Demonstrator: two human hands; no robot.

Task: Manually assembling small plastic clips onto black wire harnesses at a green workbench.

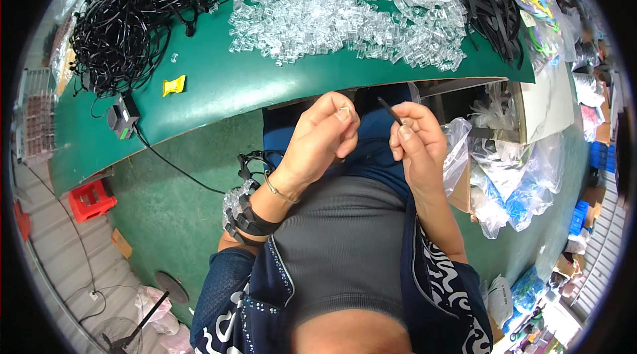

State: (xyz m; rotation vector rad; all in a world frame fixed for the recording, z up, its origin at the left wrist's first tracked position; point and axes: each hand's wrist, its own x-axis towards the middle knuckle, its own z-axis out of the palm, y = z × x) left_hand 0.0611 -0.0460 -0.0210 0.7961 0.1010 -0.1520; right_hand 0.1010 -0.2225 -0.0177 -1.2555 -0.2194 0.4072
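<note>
two bare hands meet over the wearer's lap, just short of a green-topped bench (279, 82), seen from above, w/ a gap btwn them. r. hand (419, 135): narrow pinch, thumb & fingertips holding a short, thin black strip (389, 109); its free end sticks out up & to the left, toward the l. hand, not touching it. l. hand (326, 130): fingers curled in, thumb tip against them, narrow; can't tell if anything thin is held inside. l. wrist has a slim bracelet (277, 190); further up that forearm, black straps (255, 222) w/ clear plastic pcs bunched on it.

on the bench: big tangle of black cables (126, 22) at far left; wide heap of small clear plastic pcs (352, 15) at centre; pile of flat black straps (488, 9) at right, next to the heap. nr the front edge, left side: a yellow wrapped sweet (174, 85) & a small dark boxy device (123, 117), its black cord (176, 167) hanging off the edge toward the l. forearm.

wearer: grey ribbed top (348, 241), navy jacket (229, 281) w/ white swirls. red plastic stool (91, 200) on green floor, left; clear plastic bags (511, 181), right.
</note>
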